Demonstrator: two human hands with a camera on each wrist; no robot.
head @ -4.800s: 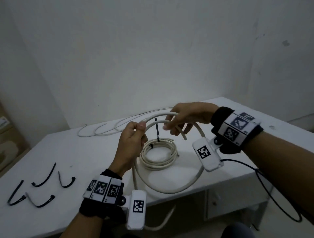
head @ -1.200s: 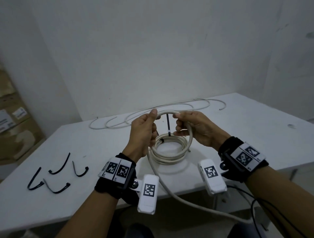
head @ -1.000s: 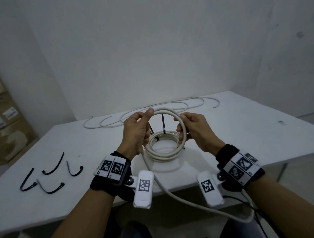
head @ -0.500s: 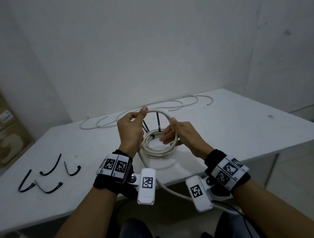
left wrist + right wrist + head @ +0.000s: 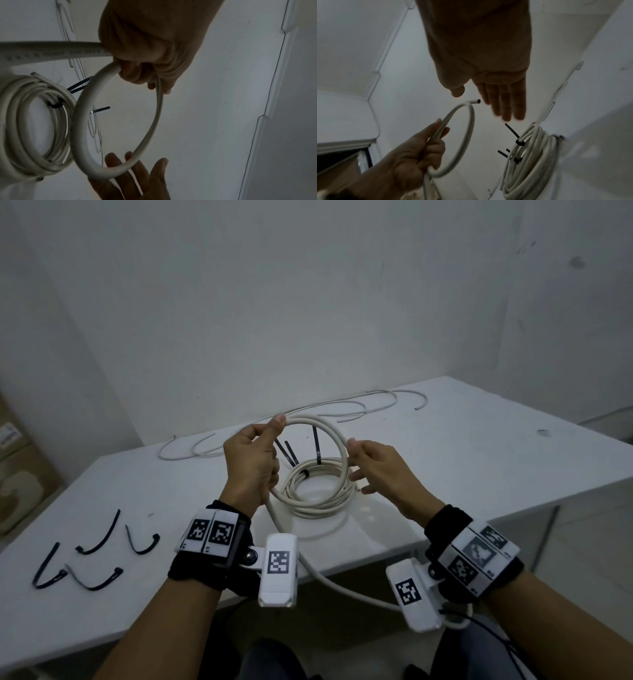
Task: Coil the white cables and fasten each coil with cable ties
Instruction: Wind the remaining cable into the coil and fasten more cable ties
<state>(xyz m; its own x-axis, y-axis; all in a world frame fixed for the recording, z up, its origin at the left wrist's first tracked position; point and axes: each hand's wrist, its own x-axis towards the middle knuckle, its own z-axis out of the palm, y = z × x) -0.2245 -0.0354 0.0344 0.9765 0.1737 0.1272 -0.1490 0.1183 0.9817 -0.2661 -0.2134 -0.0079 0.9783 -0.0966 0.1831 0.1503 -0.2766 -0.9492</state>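
Note:
My left hand grips a thick white cable bent into one upright loop above the table; thumb and curled fingers clamp where the loop crosses. The cable's cut end sticks out at the top of the loop. My right hand hovers at the loop's right side with straight, spread fingers and holds nothing. The cable's tail drops off the table's front edge. Under the loop lies a finished white coil bound with black cable ties.
A thin loose white cable snakes along the back of the white table. Several loose black cable ties lie at the table's left front. Cardboard boxes stand at the far left, against the wall.
My right hand has let go of the loop and straightened its fingers beside it. The left hand keeps its grip on the loop above the finished coil.

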